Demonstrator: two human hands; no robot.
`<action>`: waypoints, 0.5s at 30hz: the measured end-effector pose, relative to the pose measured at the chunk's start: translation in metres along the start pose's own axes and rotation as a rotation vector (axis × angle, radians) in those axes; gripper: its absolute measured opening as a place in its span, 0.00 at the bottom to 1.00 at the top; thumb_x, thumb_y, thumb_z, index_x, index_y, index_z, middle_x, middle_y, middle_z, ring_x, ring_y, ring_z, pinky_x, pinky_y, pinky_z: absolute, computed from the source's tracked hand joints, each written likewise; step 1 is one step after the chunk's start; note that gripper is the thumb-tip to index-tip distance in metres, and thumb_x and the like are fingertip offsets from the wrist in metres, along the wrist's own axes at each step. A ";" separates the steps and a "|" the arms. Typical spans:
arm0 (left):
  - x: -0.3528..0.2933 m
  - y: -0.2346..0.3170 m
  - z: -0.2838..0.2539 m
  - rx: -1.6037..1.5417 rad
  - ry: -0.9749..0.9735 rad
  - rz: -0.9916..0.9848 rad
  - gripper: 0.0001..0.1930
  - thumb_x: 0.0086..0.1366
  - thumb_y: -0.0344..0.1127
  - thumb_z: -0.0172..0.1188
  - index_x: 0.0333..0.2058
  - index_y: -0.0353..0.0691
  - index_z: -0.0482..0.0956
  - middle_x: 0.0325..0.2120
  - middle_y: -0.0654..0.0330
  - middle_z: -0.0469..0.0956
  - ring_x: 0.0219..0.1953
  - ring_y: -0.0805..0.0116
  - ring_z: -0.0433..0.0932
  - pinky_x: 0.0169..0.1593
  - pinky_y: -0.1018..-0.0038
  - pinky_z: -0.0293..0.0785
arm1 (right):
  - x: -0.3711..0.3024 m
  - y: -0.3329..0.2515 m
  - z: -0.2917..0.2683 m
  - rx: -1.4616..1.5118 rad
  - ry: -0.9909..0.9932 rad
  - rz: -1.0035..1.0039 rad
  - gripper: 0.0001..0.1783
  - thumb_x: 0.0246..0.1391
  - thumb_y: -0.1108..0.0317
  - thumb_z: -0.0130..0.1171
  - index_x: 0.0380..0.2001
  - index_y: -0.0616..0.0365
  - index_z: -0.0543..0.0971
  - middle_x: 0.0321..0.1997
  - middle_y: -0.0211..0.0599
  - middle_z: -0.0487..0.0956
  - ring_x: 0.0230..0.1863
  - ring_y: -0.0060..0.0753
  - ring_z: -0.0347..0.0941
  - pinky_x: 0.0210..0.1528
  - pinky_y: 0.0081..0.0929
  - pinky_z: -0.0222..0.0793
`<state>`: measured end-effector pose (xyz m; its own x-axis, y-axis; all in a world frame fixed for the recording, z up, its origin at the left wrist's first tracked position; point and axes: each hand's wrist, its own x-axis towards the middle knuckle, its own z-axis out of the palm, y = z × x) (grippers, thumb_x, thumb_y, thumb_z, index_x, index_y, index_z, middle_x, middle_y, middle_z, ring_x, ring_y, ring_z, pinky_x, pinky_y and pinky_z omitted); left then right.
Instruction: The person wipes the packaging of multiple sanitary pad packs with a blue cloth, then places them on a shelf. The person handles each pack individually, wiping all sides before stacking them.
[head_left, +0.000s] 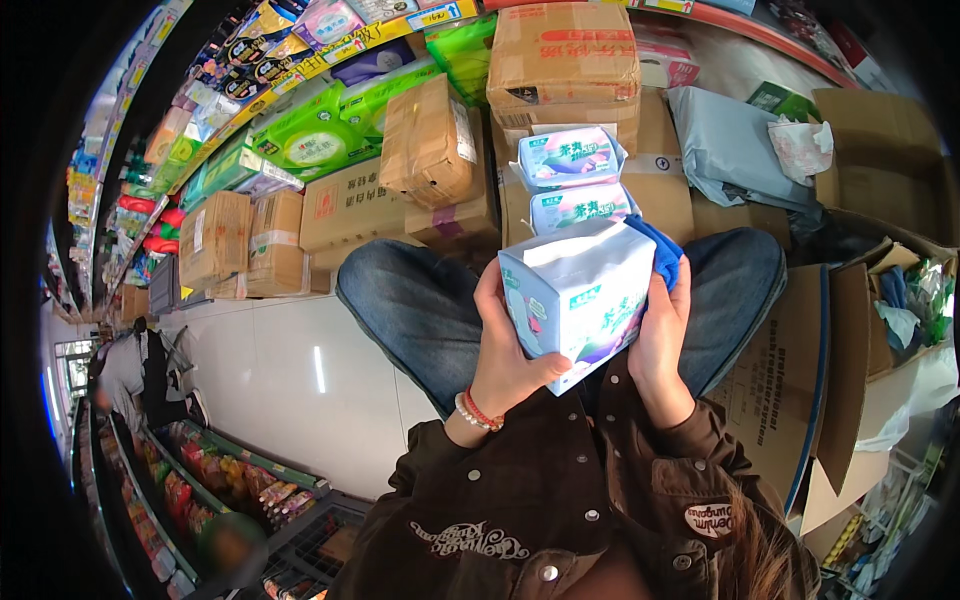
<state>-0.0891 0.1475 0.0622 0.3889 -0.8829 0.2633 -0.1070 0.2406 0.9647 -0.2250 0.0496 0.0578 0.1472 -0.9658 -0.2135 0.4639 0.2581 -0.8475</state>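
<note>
Between my hands, above my lap, is a pale blue-white soft pack [580, 300] with teal and purple print, tilted toward me. My left hand [515, 335] grips its left side and lower corner, thumb on the front face. Against its right side, my right hand [667, 335] is closed round a bunched blue cloth [655, 245], which touches the pack. Just beyond stand two similar packs, a nearer one [580, 207] and a farther one [570, 157], in front of the stacked cartons.
Taped brown cartons [565, 60] are piled ahead, with smaller ones [215, 243] to the left. A grey plastic parcel [735, 145] lies at the right, near an open carton [890, 150]. Shelves of green packs [310, 135] line the back left. A person [135, 375] is far left.
</note>
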 end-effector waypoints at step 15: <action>0.000 -0.006 -0.005 0.241 0.030 0.054 0.49 0.46 0.31 0.76 0.61 0.34 0.50 0.54 0.50 0.62 0.57 0.60 0.68 0.58 0.65 0.66 | -0.019 -0.040 -0.004 -0.709 -0.329 -1.020 0.20 0.54 0.72 0.59 0.51 0.59 0.73 0.46 0.41 0.71 0.45 0.36 0.70 0.48 0.29 0.67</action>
<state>-0.0833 0.1480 0.0567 0.4034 -0.8581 0.3178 -0.3417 0.1810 0.9222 -0.2499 0.0580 0.0938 0.2564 -0.6398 0.7245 -0.0553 -0.7580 -0.6499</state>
